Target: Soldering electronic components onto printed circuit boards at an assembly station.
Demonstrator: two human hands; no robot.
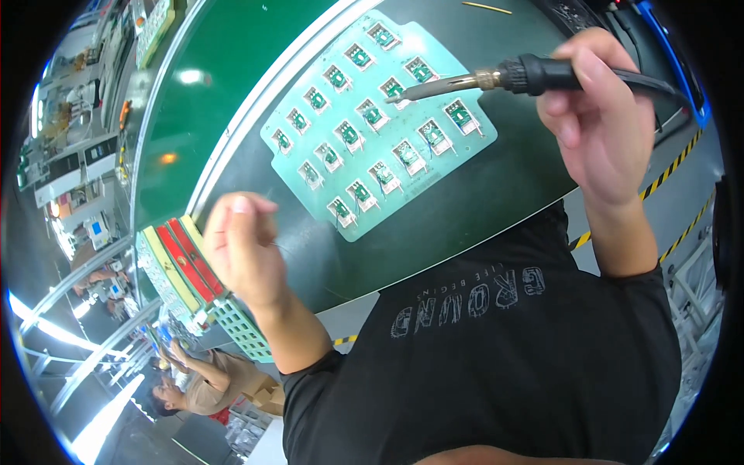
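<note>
My right hand (604, 116) is closed around the black handle of a soldering iron (480, 80). The iron points left, its tip over the upper middle of a light green tray (418, 39); whether the tip touches anything I cannot tell. Rows of small green circuit boards (407, 155) in whitish housings sit in the tray, with thin dark wires on several. To the left of the tray's lower corner is my left hand (246, 252), raised with its fingers curled together. What it holds, if anything, is too small to make out.
Beyond a pale metal rail (256, 101) runs a green conveyor belt (194, 85). Red and cream strips (188, 260) and a green grid tray (242, 329) lie left of my left arm. A thin yellowish stick (487, 8) rests at the back. Another person (225, 380) works at lower left.
</note>
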